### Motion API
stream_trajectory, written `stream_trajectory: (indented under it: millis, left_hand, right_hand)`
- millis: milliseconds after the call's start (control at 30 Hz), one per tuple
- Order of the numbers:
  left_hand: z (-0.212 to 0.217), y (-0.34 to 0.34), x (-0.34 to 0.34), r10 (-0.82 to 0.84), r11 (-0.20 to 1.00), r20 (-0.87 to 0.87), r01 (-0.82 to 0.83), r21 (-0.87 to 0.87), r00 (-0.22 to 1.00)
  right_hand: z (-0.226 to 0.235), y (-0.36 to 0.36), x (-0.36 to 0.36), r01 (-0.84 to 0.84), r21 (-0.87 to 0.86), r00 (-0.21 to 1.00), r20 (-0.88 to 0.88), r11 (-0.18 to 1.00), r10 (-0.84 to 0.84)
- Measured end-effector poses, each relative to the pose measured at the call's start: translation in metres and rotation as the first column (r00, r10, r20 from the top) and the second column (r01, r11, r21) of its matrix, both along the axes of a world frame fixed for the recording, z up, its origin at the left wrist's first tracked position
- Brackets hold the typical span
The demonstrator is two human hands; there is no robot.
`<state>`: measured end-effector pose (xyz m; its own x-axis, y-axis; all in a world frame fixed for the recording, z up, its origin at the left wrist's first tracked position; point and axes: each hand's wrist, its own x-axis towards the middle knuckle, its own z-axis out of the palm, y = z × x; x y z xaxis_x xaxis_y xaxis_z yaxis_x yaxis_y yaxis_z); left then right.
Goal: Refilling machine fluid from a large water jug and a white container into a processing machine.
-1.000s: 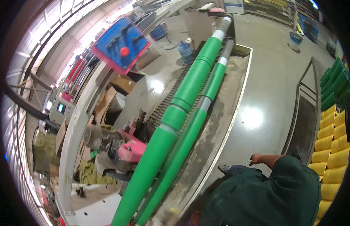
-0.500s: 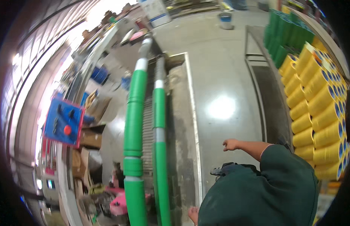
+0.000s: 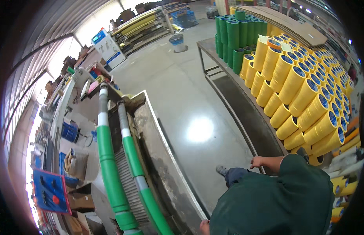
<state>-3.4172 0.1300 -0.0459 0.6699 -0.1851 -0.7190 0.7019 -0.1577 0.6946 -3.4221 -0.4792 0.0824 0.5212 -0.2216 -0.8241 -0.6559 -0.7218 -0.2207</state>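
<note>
Right hand [image 3: 261,161] rests loosely curled on dark metal rack [image 3: 244,113] edge beside stacked yellow rolls [image 3: 303,94]; left hand [image 3: 204,226] state unclear; green rollers [image 3: 107,164] left.

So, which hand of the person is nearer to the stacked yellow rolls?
Right. The right hand rests on the rack edge just below the yellow rolls; the left hand is low, beside the trough.

Factory floor; stacked yellow rolls [image 3: 303,94]; green roller machine [image 3: 111,172]; polished concrete.

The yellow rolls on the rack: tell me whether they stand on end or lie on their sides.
Lying on their sides. The yellow rolls are stacked with round blue-cored ends facing out; the green rolls behind them stand upright.
</note>
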Motion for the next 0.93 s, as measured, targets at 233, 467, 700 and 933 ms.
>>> stream_trajectory:
  millis: [233, 467, 700, 933]
  left_hand:
    - [0.005, -0.016, 0.118, -0.102, 0.984, -0.058, 0.092, -0.151, 0.993]
    - [0.070, -0.153, 0.221, 0.035, 0.997, 0.226, -0.019, -0.072, 0.973]
    - [0.134, -0.277, 0.337, 0.125, 0.992, -0.064, -0.123, 0.033, 0.990]
    - [0.102, -0.317, 0.449, 0.018, 0.999, -0.123, -0.013, 0.043, 0.992]
  right_hand:
    - [-0.033, -0.038, 0.066, 0.141, 0.151, 0.980, 0.121, 0.978, -0.160]
    - [-0.042, -0.132, 0.134, 0.266, 0.235, 0.912, 0.252, 0.935, -0.323]
    - [-0.055, -0.200, 0.142, 0.419, 0.171, 0.862, 0.236, 0.892, -0.450]
    - [-0.069, -0.197, 0.157, 0.532, 0.184, 0.817, 0.144, 0.826, -0.558]
